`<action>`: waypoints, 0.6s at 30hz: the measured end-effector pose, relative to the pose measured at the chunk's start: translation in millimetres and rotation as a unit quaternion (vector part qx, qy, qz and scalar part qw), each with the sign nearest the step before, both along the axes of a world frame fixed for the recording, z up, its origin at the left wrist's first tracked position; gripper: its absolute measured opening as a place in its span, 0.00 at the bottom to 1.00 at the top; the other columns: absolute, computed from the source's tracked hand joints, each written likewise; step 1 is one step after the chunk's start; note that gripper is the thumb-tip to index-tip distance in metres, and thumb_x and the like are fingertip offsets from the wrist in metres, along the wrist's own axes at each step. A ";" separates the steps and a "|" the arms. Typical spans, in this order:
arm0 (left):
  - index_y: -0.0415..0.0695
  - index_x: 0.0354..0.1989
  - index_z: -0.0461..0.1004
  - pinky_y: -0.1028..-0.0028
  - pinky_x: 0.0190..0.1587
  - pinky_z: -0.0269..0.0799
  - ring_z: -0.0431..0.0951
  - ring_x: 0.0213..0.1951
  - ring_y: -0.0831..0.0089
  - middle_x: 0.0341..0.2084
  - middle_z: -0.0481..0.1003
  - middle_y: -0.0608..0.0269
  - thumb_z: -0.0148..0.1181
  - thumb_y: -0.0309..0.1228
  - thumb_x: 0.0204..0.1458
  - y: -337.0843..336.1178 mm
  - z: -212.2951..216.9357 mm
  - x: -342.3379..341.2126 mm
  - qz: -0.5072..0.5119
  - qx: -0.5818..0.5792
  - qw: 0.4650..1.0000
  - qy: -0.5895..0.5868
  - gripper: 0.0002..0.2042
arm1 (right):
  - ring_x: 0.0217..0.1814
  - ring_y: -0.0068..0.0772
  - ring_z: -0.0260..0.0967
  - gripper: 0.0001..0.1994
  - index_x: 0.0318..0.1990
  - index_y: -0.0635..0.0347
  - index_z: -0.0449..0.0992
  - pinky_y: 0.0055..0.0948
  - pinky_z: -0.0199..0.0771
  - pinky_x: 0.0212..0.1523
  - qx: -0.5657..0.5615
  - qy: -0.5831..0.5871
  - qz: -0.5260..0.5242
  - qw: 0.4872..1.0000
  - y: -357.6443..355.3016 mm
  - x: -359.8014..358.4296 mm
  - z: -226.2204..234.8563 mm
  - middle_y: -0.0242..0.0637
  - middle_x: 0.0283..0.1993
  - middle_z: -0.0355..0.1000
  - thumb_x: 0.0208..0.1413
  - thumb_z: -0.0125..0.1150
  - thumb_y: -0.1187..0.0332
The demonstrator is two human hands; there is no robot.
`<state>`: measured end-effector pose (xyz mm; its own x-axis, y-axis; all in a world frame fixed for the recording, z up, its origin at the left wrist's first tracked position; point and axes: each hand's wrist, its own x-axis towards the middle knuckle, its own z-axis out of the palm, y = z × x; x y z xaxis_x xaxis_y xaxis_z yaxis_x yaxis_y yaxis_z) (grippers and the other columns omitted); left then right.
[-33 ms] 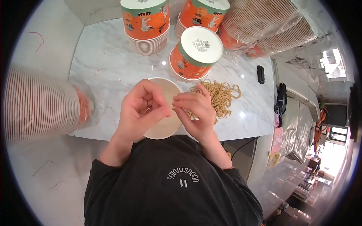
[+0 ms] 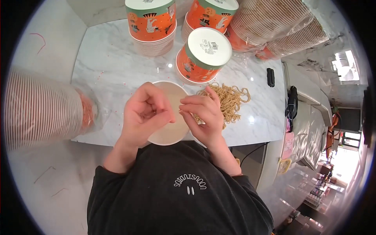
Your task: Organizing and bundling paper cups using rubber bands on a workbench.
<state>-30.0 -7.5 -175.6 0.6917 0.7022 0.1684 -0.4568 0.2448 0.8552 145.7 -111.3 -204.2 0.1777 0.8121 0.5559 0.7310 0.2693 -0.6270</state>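
Note:
Over a round white paper tub (image 2: 169,135) at the table's near edge, my two hands face each other, a small gap apart. The left one, my left hand (image 2: 147,111), has its thumb and curled fingers pressed together in a pinch. My right hand (image 2: 203,115) pinches too, thumb tip meeting fingertips and little finger raised. Anything held in either is too small or hidden to make out. A heap of tan, curly, cord-like strands (image 2: 231,103) lies beside the right hand, partly behind it. Beyond the tub stands an upside-down orange and green paper tub (image 2: 203,56) on others.
Two more stacks of upside-down orange tubs, a left one (image 2: 152,23) and a right one (image 2: 211,17), stand at the back. Plastic-wrapped tub stacks (image 2: 274,23) fill the back right; another wrapped stack (image 2: 43,109) is at left. A small black object (image 2: 270,77) lies near the right edge.
My left hand has shifted very slightly to the left, so the gap between the hands is a little wider. The rest looks the same.

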 end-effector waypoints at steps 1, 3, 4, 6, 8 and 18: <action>0.44 0.39 0.65 0.81 0.34 0.71 0.78 0.34 0.78 0.32 0.74 0.63 0.62 0.16 0.56 1.8 -2.0 -1.4 0.000 0.000 1.000 -0.001 0.12 | 0.47 0.32 0.78 0.10 0.38 0.53 0.82 0.52 0.59 0.71 0.000 -0.001 0.000 1.000 -0.5 1.1 -3.0 0.30 0.46 0.80 0.47 0.73 0.76; 0.48 0.34 0.60 0.79 0.31 0.68 0.76 0.29 0.77 0.28 0.72 0.61 0.61 0.12 0.51 10.6 -4.6 -5.2 -0.010 -0.017 0.994 -0.111 0.16 | 0.50 0.37 0.78 0.11 0.38 0.55 0.82 0.54 0.59 0.70 -0.031 -0.021 -0.042 0.998 -1.9 5.2 -12.4 0.32 0.50 0.79 0.46 0.74 0.76; 0.49 0.33 0.59 0.79 0.28 0.62 0.72 0.24 0.79 0.26 0.73 0.59 0.61 0.15 0.51 12.9 -4.4 -4.9 -0.007 -0.019 0.989 -0.143 0.17 | 0.50 0.37 0.78 0.11 0.38 0.55 0.82 0.54 0.59 0.70 -0.030 -0.021 -0.043 0.998 -3.6 6.1 -14.2 0.32 0.50 0.79 0.46 0.74 0.76; 0.50 0.34 0.59 0.79 0.27 0.60 0.71 0.23 0.79 0.26 0.73 0.59 0.62 0.16 0.52 12.9 -8.3 -6.6 -0.035 -0.051 0.982 -0.180 0.16 | 0.51 0.41 0.77 0.11 0.38 0.57 0.82 0.50 0.70 0.64 -0.046 0.037 -0.034 0.998 -8.4 4.7 -14.9 0.36 0.51 0.78 0.47 0.74 0.76; 0.50 0.34 0.60 0.79 0.26 0.58 0.70 0.22 0.80 0.26 0.73 0.59 0.62 0.18 0.53 13.2 -14.5 -8.9 -0.064 -0.084 0.970 -0.217 0.16 | 0.50 0.42 0.77 0.10 0.38 0.58 0.81 0.44 0.75 0.58 -0.061 0.106 -0.033 0.992 -10.3 -4.9 -14.0 0.37 0.50 0.78 0.47 0.74 0.77; 0.48 0.31 0.65 0.79 0.22 0.58 0.73 0.20 0.77 0.25 0.72 0.62 0.63 0.16 0.49 10.0 -10.3 -20.3 -0.086 -0.050 0.975 -0.200 0.13 | 0.47 0.36 0.78 0.10 0.38 0.61 0.79 0.29 0.81 0.42 -0.083 0.085 0.023 0.993 -8.7 -9.1 -10.7 0.39 0.48 0.76 0.48 0.72 0.81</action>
<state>-50.2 2.5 -185.9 0.6934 0.6086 0.3858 -0.6939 0.4196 0.5852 136.6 -120.0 -214.9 0.2178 0.8995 0.3787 0.6000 0.1826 -0.7789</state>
